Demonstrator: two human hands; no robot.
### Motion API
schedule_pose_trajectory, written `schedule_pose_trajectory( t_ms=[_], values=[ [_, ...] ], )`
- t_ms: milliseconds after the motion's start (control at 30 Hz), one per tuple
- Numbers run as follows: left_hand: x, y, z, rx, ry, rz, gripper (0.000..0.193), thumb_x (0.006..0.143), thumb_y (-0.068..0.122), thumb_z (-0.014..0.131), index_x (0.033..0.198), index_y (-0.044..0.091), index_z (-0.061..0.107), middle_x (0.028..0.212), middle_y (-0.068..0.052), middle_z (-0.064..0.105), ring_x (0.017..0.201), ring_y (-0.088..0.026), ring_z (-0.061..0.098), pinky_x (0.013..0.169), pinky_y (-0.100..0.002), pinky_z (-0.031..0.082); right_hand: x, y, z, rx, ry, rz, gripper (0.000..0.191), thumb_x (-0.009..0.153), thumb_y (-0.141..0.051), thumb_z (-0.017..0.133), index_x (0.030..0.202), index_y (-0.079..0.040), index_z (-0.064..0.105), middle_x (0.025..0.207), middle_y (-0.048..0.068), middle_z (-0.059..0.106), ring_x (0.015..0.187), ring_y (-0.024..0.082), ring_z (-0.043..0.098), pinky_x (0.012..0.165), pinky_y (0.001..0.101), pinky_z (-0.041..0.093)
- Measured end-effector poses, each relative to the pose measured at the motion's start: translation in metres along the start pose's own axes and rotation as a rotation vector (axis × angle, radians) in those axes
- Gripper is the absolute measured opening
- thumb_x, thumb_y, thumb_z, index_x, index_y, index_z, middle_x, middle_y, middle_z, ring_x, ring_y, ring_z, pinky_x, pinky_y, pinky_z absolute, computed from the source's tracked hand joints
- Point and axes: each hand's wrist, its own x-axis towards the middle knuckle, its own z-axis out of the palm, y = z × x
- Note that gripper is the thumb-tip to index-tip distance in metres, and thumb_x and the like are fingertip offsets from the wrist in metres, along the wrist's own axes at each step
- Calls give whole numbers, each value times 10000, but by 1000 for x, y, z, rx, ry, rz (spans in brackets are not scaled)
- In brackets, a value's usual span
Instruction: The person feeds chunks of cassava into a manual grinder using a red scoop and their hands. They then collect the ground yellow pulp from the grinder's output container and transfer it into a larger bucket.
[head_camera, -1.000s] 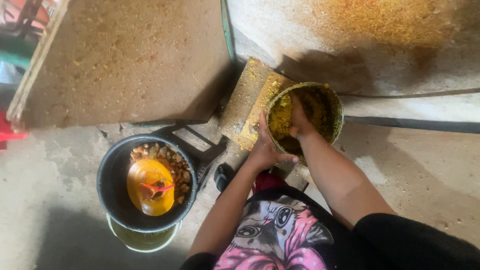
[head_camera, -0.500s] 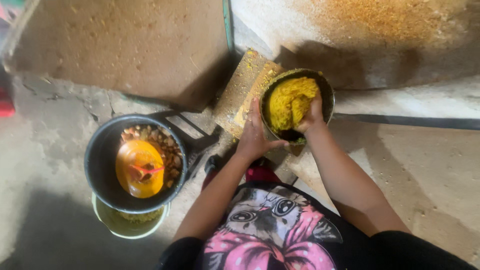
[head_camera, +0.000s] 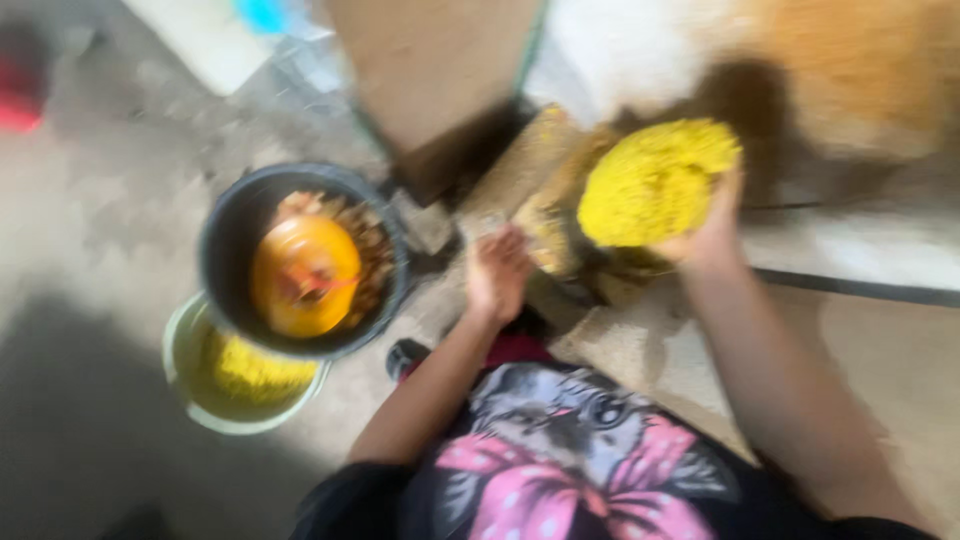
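Blur is smearing the whole view, so edges and fine detail are hard to make out. The right hand (head_camera: 712, 238) is gripping the lower rim of a round bowl (head_camera: 640, 262) heaped with yellow grain (head_camera: 655, 182), holding it tilted toward the camera; the bowl's own wall is mostly hiding behind the heap and the fingers. The left hand (head_camera: 497, 273) is hovering just beside the bowl with the fingers loosely spread, grasping nothing, though whether it is touching the grain-dusted wooden board (head_camera: 535, 185) under it cannot be told. To the left, well apart from the hands, a dark round basin (head_camera: 222, 250) is sitting on a pale green bucket (head_camera: 185, 385) that is holding more yellow grain; inside the basin an orange bowl (head_camera: 305, 275) is lying on brownish pieces too blurred to identify. The person's printed shirt (head_camera: 560, 460) is filling the bottom edge, and a dark shoe (head_camera: 407, 355) is peeking out near the left forearm. Everything is resting on a rough concrete floor (head_camera: 110, 200), with a brown board (head_camera: 430, 60) leaning at the top and a patch of scattered golden grain (head_camera: 850, 70) at the upper right, cut off by the frame.
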Motion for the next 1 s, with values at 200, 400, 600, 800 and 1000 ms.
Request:
schedule_pose_trajectory(
  t_ms=[200,400,600,800,1000],
  values=[
    [-5,24,12,-217,-36,-70,671,977,543,496,1408,29,519,1311,-132,597,1165,-274,583,1022,-410,444,-5,16,115,-275,-229,64,677,936,-661,545,1394,-165,607,1429,77,613,1323,316,573,1120,558,473],
    [-83,95,-37,-406,95,110,802,964,598,534,1501,5,470,1318,-140,578,1192,-317,573,1093,-458,434,11,117,224,-168,-375,317,605,989,-567,489,1363,-102,588,1376,106,617,1299,332,583,1137,531,471],
    [-232,132,-183,-460,404,547,783,978,537,418,1520,-28,449,1536,-209,514,1412,-341,486,1191,-442,344,54,340,270,-230,-213,616,632,830,-664,543,1166,-147,681,1105,68,725,1017,291,724,927,525,602],
    [-341,107,-268,-494,716,645,642,970,476,508,1434,31,494,1475,-184,536,1390,-332,498,1149,-457,354,72,493,267,-1502,-780,-120,685,909,-282,810,1477,-69,492,1361,154,540,1101,235,601,860,419,540],
    [-319,104,-280,-448,718,602,540,990,371,555,1379,-3,513,1418,-193,578,1345,-351,542,1116,-461,413,90,454,267,-1236,-879,427,407,995,-251,642,1363,-78,654,1210,99,735,985,165,678,837,327,550]
  ],
)
